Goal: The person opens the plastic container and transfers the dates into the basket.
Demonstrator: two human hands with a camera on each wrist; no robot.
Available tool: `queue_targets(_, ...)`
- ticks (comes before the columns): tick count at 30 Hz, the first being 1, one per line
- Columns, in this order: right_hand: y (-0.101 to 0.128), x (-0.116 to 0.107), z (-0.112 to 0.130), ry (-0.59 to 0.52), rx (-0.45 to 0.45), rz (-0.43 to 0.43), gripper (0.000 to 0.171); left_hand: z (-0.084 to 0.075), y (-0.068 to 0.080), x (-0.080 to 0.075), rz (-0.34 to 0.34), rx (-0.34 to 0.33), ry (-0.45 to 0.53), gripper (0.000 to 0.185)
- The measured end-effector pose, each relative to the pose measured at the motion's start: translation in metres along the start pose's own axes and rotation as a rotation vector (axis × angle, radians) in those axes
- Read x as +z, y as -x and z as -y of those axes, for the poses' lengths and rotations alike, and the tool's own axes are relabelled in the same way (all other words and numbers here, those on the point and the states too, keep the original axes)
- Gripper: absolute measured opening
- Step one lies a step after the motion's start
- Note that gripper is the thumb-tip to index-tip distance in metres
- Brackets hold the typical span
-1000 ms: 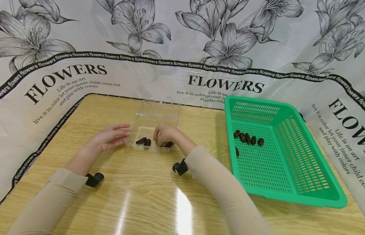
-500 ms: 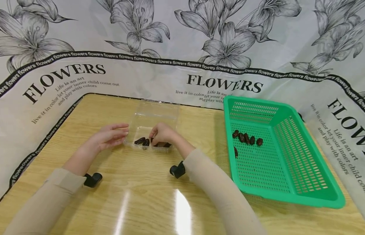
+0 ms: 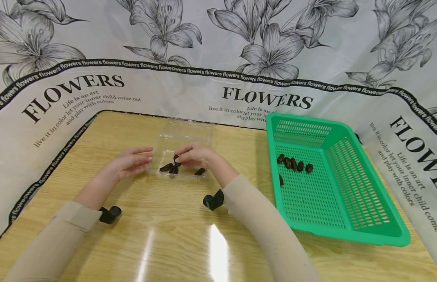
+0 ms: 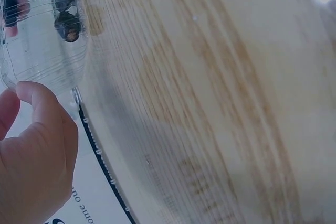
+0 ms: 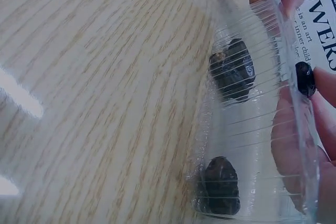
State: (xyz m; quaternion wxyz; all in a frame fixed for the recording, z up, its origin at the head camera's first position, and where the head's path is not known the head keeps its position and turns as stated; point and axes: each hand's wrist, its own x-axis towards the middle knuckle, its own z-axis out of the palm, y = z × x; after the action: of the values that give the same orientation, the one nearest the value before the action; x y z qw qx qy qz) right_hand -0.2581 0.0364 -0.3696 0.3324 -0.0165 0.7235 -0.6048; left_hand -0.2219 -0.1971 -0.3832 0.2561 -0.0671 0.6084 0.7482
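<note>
- Your right hand (image 3: pixel 194 155) pinches a date (image 3: pixel 176 158) over the clear box (image 3: pixel 184 135); head view shows it.
- Your left hand (image 3: pixel 132 162), fingers straight, touches the box's edge; its wrist view shows that.

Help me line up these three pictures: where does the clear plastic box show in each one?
Head: clear plastic box left of centre, between the left hand and right hand.
Left wrist: top left, the left hand's thumb at its edge.
Right wrist: right side.
Shared landmark: the dark dates inside.
</note>
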Motion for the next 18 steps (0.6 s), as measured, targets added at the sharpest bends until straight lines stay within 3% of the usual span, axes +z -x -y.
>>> queue_targets(8, 0.006, 0.0, 0.011, -0.063, 0.021, -0.008, 0.041, 0.003, 0.002, 0.0, 0.002, 0.002, 0.003, 0.065)
queue_targets(18, 0.022, -0.017, 0.041, -0.122, -0.033, -0.042, 0.041, -0.001, 0.0, 0.001, 0.011, 0.003, 0.015, 0.065)
